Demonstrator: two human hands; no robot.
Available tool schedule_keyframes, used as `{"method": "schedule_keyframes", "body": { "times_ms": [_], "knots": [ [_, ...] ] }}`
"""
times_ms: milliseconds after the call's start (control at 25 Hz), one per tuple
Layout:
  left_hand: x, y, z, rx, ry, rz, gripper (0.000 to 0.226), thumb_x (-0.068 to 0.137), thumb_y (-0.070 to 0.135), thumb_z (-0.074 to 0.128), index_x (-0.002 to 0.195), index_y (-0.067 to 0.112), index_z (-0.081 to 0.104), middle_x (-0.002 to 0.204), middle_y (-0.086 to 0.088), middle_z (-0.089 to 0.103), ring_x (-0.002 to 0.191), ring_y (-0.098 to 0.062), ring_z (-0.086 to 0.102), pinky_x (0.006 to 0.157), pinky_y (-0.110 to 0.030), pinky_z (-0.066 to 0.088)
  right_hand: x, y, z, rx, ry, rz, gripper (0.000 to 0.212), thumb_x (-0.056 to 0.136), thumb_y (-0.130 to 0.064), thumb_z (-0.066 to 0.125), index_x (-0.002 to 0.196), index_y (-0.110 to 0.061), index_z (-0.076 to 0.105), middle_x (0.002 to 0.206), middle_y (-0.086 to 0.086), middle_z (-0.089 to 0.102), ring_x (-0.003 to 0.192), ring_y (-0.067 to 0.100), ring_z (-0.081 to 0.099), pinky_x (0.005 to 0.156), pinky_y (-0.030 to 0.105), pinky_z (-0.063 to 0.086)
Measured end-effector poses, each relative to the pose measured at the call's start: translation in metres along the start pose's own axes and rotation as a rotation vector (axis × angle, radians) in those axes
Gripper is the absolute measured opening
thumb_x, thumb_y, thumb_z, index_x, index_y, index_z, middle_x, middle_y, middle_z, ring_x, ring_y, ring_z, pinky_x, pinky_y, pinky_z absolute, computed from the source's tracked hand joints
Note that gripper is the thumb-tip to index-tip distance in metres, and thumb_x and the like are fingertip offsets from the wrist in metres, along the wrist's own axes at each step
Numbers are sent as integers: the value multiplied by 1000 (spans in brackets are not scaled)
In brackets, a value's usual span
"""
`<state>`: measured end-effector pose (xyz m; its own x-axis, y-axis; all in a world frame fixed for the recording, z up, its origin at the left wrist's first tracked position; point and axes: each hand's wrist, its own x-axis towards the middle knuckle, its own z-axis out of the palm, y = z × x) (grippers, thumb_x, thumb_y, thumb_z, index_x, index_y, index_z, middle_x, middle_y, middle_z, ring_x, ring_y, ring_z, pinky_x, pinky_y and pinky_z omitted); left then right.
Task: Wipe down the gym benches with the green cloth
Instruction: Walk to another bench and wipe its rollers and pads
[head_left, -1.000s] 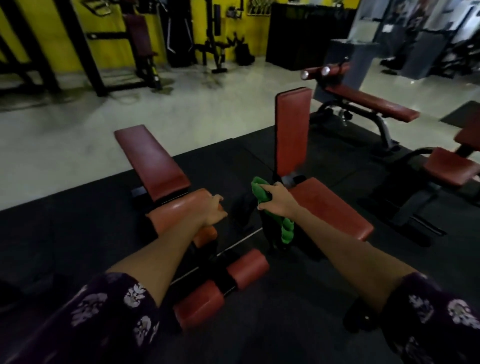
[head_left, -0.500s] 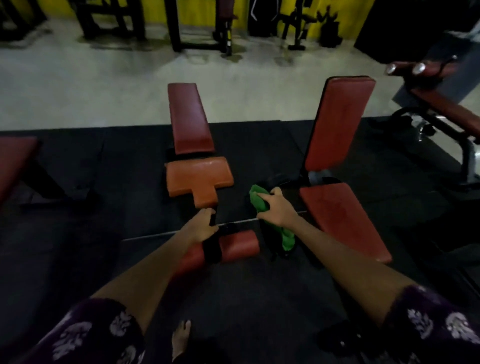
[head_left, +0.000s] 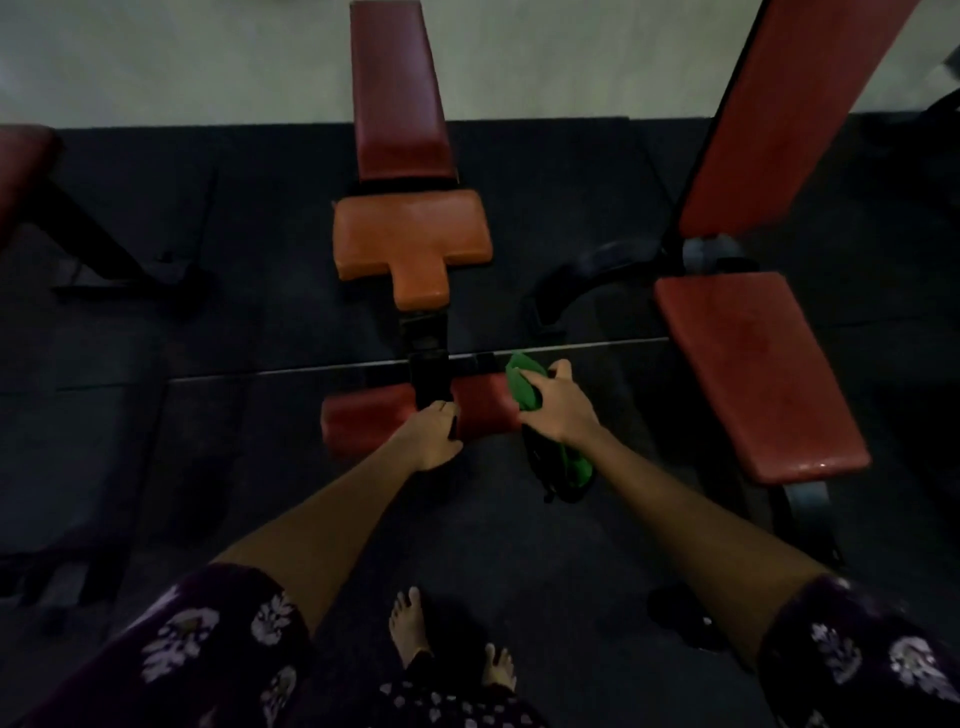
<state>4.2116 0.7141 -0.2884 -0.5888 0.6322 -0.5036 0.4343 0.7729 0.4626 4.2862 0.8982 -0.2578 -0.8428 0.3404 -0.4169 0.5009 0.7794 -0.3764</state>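
Your right hand (head_left: 558, 413) has its grip closed around the green cloth (head_left: 524, 387), fingers curled over the bunched fabric, which is pressed against the outer end of the right foot-roller pad (head_left: 480, 410) of the middle bench; a tail of the cloth hangs below your wrist (it shows again as a green fold lower down, over something dark on the floor). Your left hand (head_left: 434, 436) rests on the dark post between the two roller pads, fingers bent over it, touching the inner edge of the left roller pad (head_left: 363, 423). Whether that grip truly clamps the post or only leans on it, you cannot tell from here.

Beyond the rollers lie the orange seat pad (head_left: 413, 236) and, past it, the dark red back pad (head_left: 397, 88) of the same bench. To your right stands another bench, its red seat (head_left: 753, 374) flat and its backrest (head_left: 789, 104) raised. Your bare feet (head_left: 410, 626) stand on the black rubber floor mat (head_left: 234, 467).
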Motion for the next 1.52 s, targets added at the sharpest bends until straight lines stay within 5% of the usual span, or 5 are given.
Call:
{"method": "schedule_keyframes", "body": {
  "times_ms": [680, 880, 1080, 1360, 1520],
  "knots": [
    [266, -173, 198, 195, 504, 28, 58, 99, 33, 38, 147, 6, 22, 157, -11, 12, 146, -26, 6, 117, -39, -1, 251, 69, 273, -290, 182, 25, 57, 91, -48, 45, 143, -26, 34, 149, 14, 21, 130, 38, 27, 104, 51, 24],
    [298, -214, 254, 375, 556, 41, 55, 101, 33, 29, 146, 1, 24, 154, -15, 23, 142, -30, 19, 115, -37, 13, 269, 90, 324, -382, 608, -80, 56, 91, -46, 40, 138, -17, 40, 141, 13, 40, 116, 36, 42, 92, 50, 31],
    [312, -212, 253, 293, 684, 44, 48, 99, 28, 34, 142, 6, 33, 137, -12, 45, 128, -29, 40, 100, -37, 38, 274, 112, 341, -372, 685, -193, 52, 88, -54, 43, 133, -29, 49, 148, 12, 32, 120, 37, 40, 92, 49, 31],
    [310, -205, 242, -140, 488, 184, 71, 94, 17, 45, 151, 11, 2, 156, -12, 18, 143, -25, 18, 116, -38, 8, 274, 96, 341, -354, 638, -135, 53, 86, -54, 40, 134, -32, 49, 143, 9, 38, 116, 37, 41, 88, 49, 32],
    [313, -213, 250, 58, 297, 194, 124, 75, 56, 68, 145, 2, -19, 158, -12, -10, 146, -21, -8, 116, -40, -13, 264, 141, 332, -464, 574, -263, 58, 82, -55, 40, 136, -37, 45, 139, 10, 42, 110, 37, 44, 85, 47, 35]
  ]
}}
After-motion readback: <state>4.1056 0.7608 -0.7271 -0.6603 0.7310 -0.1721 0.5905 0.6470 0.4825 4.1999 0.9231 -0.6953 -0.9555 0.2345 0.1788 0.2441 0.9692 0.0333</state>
